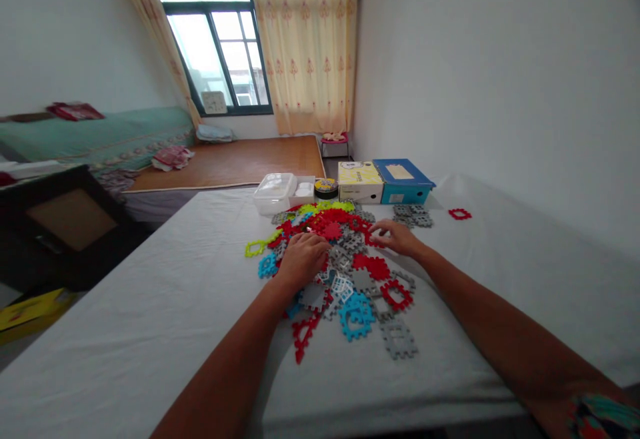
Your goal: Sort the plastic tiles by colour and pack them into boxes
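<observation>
A heap of flat interlocking plastic building pieces (333,231) in red, grey, blue, lime green and white is spread over the covered table. My left hand (303,259) rests palm down on the heap's left side, its fingers stretched over the pieces and partly hiding them. At the heap's right edge, my right hand (395,236) has its fingers apart, the tips close to red pieces; I see nothing held in it. Nearer to me lie a blue gear-edged piece (357,328), a red triangular frame (303,334) and a grey square (399,339).
Behind the heap stand a clear plastic container (275,190), a round tin (326,188), a yellow box (359,182) and a blue box (405,179). Grey pieces (413,215) and one red frame (460,210) lie to the right. A white cloth (175,319) covers the table.
</observation>
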Tool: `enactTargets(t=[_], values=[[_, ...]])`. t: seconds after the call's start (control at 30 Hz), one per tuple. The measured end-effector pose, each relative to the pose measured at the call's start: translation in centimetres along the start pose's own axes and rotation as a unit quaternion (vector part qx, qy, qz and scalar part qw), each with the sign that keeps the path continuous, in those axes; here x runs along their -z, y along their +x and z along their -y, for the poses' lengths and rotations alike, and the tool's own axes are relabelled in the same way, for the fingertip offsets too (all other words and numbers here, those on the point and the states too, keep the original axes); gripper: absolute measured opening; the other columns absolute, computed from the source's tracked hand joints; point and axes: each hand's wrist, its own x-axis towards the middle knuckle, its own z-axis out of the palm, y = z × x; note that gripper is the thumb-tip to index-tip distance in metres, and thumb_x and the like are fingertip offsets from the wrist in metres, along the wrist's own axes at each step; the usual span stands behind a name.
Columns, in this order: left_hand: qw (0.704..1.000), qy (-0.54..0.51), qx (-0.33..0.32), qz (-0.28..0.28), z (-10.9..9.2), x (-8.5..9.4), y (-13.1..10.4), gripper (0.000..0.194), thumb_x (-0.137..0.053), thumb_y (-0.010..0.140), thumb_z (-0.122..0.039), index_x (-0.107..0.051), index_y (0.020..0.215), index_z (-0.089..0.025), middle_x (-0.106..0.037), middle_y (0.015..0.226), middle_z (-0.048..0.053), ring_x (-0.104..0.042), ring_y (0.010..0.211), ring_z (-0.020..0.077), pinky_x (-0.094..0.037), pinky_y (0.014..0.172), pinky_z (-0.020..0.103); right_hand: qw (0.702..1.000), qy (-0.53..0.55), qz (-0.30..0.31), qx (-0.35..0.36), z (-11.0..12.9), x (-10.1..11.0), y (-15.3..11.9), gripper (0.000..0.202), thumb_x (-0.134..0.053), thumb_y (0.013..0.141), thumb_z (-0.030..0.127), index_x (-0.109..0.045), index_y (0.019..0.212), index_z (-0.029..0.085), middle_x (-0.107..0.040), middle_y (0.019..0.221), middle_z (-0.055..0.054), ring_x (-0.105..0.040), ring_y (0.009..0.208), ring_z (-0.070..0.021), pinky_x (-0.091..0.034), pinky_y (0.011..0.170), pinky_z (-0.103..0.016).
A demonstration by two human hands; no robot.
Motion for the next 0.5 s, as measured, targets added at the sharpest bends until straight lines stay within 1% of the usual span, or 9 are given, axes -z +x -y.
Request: enactTargets(t=[0.03,0.1,0.17,0.23,0.3,0.4,0.5], values=[[1.0,-0.001,0.001,-0.001,0.0,0.0,0.0,0.019,-0.055,0.09,-0.022,-0.069,0.103,-0.028,-0.071,0.107,0.002,-0.059,0.102,0.0206,-0.04,0.094,0.039,0.999,-0.006,-0.019,0.027,0.9,-0.3,0.3,0.021,-0.064,0.083,0.032,-0.071,0.099,0.021,-0.071,0.099,-0.006,-0.066,0.078,-0.0172,-0.051,0.076,-0.031],[1.0,-0.003,0.0,0.0,0.0,-0.1,0.0,0.019,-0.056,0.09,-0.022,-0.069,0.102,-0.028,-0.07,0.107,0.002,-0.059,0.102,0.0204,-0.04,0.094,0.039,0.995,-0.023,-0.033,0.097,2.9,-1.2,1.1,0.024,-0.061,0.087,0.032,-0.069,0.106,0.021,-0.069,0.105,-0.009,-0.065,0.09,-0.0201,-0.049,0.084,-0.036],[1.0,-0.003,-0.002,0.003,-0.1,-0.2,0.0,0.019,-0.056,0.09,-0.022,-0.069,0.102,-0.028,-0.07,0.106,0.002,-0.059,0.102,0.0204,-0.04,0.094,0.039,0.985,-0.056,-0.024,0.161,4.7,-2.4,2.0,0.03,-0.063,0.086,0.03,-0.065,0.114,0.02,-0.066,0.116,-0.011,-0.059,0.108,-0.024,-0.045,0.095,-0.041],[1.0,0.0,-0.006,0.007,-0.2,-0.2,0.0,0.019,-0.055,0.09,-0.022,-0.069,0.102,-0.028,-0.071,0.104,0.002,-0.059,0.102,0.021,-0.04,0.094,0.04,0.977,-0.097,-0.012,0.187,6.1,-3.4,2.9,0.038,-0.066,0.084,0.03,-0.062,0.12,0.02,-0.062,0.126,-0.013,-0.052,0.119,-0.0265,-0.04,0.1,-0.045],[1.0,0.003,-0.008,0.01,-0.2,-0.1,0.0,0.019,-0.055,0.09,-0.023,-0.069,0.102,-0.027,-0.071,0.104,0.003,-0.059,0.102,0.0215,-0.041,0.094,0.041,0.976,-0.129,-0.003,0.174,6.9,-4.2,3.6,0.041,-0.069,0.082,0.031,-0.061,0.121,0.019,-0.059,0.128,-0.014,-0.051,0.119,-0.0272,-0.04,0.099,-0.045],[1.0,-0.002,-0.007,0.005,-0.1,-0.2,-0.1,0.02,-0.055,0.09,-0.023,-0.07,0.102,-0.028,-0.071,0.105,0.003,-0.06,0.101,0.0211,-0.041,0.094,0.04,0.977,-0.159,0.006,0.139,7.8,-4.8,4.2,0.035,-0.069,0.082,0.03,-0.062,0.114,0.018,-0.06,0.121,-0.014,-0.053,0.113,-0.0268,-0.042,0.095,-0.042],[1.0,-0.004,-0.01,-0.001,0.0,-0.3,-0.1,0.021,-0.054,0.09,-0.022,-0.07,0.103,-0.027,-0.071,0.105,0.004,-0.06,0.101,0.0211,-0.042,0.095,0.04,0.974,-0.201,-0.005,0.102,8.7,-5.1,4.4,0.033,-0.065,0.083,0.032,-0.062,0.112,0.018,-0.061,0.114,-0.014,-0.055,0.106,-0.0281,-0.044,0.088,-0.042]])
